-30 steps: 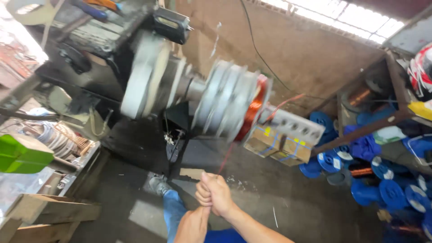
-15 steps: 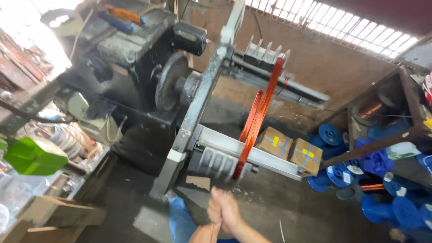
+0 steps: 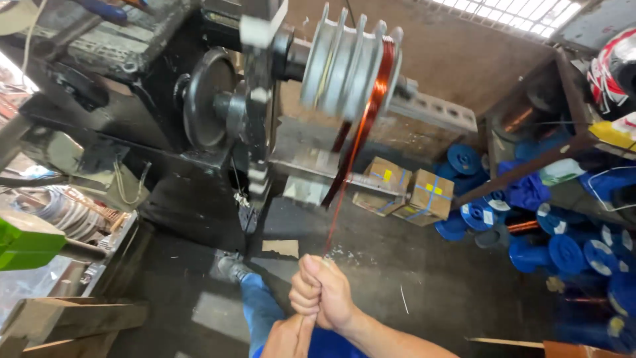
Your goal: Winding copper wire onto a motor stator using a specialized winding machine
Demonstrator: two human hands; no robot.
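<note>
A dim workshop with a dark, stained concrete floor [image 3: 397, 278] and a brown wall at the back fills the view. At the far left a bright green block [image 3: 26, 242] juts in above coils of pale cable [image 3: 59, 212] and some wooden boards [image 3: 66, 321]. Next to these stands a black winding machine [image 3: 165, 113] with a round black wheel [image 3: 207, 99] on its shaft, and on that shaft a grey stepped coil former [image 3: 348, 66] blurred by motion, with copper wire [image 3: 371, 113] wound in its outermost groove. A thin strand of that wire runs down from the former to the right hand [image 3: 322, 293], which is closed in a fist around it above the floor. The left hand [image 3: 286, 337] sits just below, at the bottom edge, largely cut off; whether it grips anything cannot be told. A grey shoe [image 3: 232, 268] and blue trouser leg show beneath. Further right lie two cardboard boxes [image 3: 411, 195], then a heap of blue wire spools [image 3: 563, 245] under a dark shelf.
</note>
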